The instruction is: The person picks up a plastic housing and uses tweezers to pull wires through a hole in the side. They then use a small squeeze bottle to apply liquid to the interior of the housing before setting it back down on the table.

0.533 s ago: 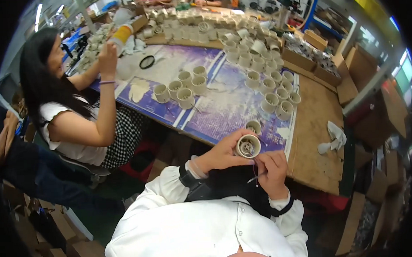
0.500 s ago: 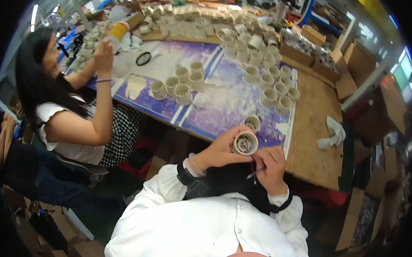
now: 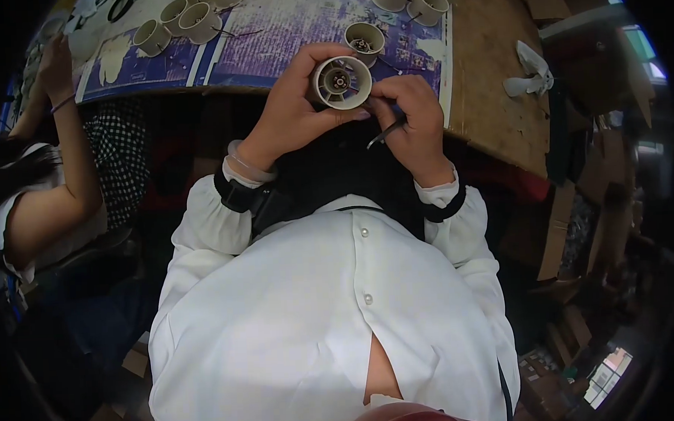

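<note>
My left hand (image 3: 291, 103) is wrapped round a cream cylindrical housing (image 3: 341, 81) above the table's near edge. Its open end faces up, with a round hub held by thin vanes inside. The fingers of my right hand (image 3: 412, 117) pinch close against the housing's right side. A thin dark metal tool (image 3: 385, 135), perhaps tweezers, sticks out of the right hand below the index finger. What the right fingertips touch is too small to make out. Just behind, a similar cream housing (image 3: 364, 41) stands on the table, with metal parts inside.
More cream housings (image 3: 197, 22) stand at the table's far left, others (image 3: 427, 7) at the back right. Thin wires lie beside them. A crumpled white glove (image 3: 528, 73) rests on the brown board (image 3: 489, 76). A co-worker's arm (image 3: 67, 139) is at the left; cardboard boxes stand at right.
The view has tipped down towards my body, so the far table has left the picture. The housing now shows its hub more squarely, and my right fingers have moved up along its side.
</note>
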Available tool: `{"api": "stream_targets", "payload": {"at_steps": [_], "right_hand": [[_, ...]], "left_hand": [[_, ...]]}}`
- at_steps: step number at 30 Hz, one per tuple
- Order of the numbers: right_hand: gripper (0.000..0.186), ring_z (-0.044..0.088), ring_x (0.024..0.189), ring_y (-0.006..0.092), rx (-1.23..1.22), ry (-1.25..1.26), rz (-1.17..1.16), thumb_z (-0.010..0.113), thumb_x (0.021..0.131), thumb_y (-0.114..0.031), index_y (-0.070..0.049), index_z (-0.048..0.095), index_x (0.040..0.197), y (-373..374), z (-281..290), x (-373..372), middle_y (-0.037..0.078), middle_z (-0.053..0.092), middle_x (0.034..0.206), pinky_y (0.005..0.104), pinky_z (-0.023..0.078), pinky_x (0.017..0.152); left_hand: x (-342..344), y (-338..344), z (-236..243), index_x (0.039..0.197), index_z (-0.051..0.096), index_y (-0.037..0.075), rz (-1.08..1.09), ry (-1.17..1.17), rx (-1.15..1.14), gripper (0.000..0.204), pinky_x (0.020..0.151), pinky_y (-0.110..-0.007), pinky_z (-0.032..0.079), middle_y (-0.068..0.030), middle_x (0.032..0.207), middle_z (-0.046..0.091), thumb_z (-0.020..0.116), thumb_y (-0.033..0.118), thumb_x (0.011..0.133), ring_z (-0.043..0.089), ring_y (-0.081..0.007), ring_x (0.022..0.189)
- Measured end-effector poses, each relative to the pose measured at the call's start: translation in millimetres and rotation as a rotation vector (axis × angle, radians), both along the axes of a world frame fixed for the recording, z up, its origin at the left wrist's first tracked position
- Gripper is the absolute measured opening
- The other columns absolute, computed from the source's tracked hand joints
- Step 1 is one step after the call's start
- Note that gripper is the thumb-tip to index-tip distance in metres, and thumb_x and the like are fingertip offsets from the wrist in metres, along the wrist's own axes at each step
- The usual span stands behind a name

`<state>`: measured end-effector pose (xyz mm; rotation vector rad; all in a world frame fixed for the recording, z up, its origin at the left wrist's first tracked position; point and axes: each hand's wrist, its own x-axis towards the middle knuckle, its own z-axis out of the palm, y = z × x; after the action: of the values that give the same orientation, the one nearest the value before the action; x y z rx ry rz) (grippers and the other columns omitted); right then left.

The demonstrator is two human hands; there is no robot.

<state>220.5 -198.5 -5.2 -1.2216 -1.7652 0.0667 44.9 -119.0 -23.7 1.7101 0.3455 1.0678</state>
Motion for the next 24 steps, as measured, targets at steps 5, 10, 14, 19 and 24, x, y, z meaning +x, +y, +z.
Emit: {"api": "stream_targets", "payload": {"at_steps": [5, 10, 14, 19, 24], "right_hand": [[0.02, 0.059, 0.078, 0.0277, 0.007, -0.057, -0.034, 0.07, 0.073, 0.006, -0.004, 0.063, 0.09, -6, 3, 1, 0.01, 0.063, 0.087, 0.0338, 0.047, 0.065], [0.025, 0.058, 0.077, 0.0271, 0.072, -0.118, -0.02, 0.07, 0.069, 0.008, -0.004, 0.064, 0.09, -7, 4, 7, 0.009, 0.063, 0.086, 0.0339, 0.047, 0.064], [0.029, 0.058, 0.075, 0.0268, 0.129, -0.24, -0.008, 0.072, 0.064, 0.008, -0.004, 0.065, 0.09, -11, 9, 14, 0.008, 0.062, 0.087, 0.0345, 0.047, 0.063], [0.033, 0.058, 0.074, 0.0264, 0.119, -0.263, 0.052, 0.072, 0.061, 0.009, -0.004, 0.065, 0.09, -12, 15, 16, 0.008, 0.062, 0.086, 0.0343, 0.047, 0.063], [0.031, 0.057, 0.074, 0.0259, 0.094, -0.302, 0.038, 0.071, 0.063, 0.008, -0.005, 0.066, 0.091, -14, 10, 26, 0.007, 0.062, 0.086, 0.0337, 0.047, 0.062]], "left_hand": [[3, -4, 0, 0.126, 0.045, 0.006, -0.01, 0.03, -0.049, 0.067, 0.092, -0.028, 0.048, -0.006, 0.119, 0.054, 0.083, 0.007, 0.071, 0.056, -0.0143, 0.11], [4, -7, 3, 0.126, 0.045, 0.006, -0.062, 0.026, -0.083, 0.066, 0.092, -0.028, 0.048, -0.0052, 0.117, 0.055, 0.083, 0.007, 0.072, 0.056, -0.0136, 0.109], [9, -12, 6, 0.126, 0.044, 0.006, -0.101, -0.017, -0.168, 0.065, 0.092, -0.027, 0.048, -0.0043, 0.115, 0.055, 0.082, 0.007, 0.073, 0.056, -0.0126, 0.108], [10, -7, 5, 0.128, 0.044, 0.006, -0.144, -0.007, -0.175, 0.066, 0.093, -0.027, 0.046, -0.0042, 0.118, 0.054, 0.081, 0.003, 0.073, 0.054, -0.0127, 0.109], [19, -8, 0, 0.127, 0.044, 0.006, -0.146, -0.015, -0.127, 0.066, 0.093, -0.027, 0.046, -0.0043, 0.118, 0.053, 0.081, 0.003, 0.072, 0.054, -0.0128, 0.11]]}}
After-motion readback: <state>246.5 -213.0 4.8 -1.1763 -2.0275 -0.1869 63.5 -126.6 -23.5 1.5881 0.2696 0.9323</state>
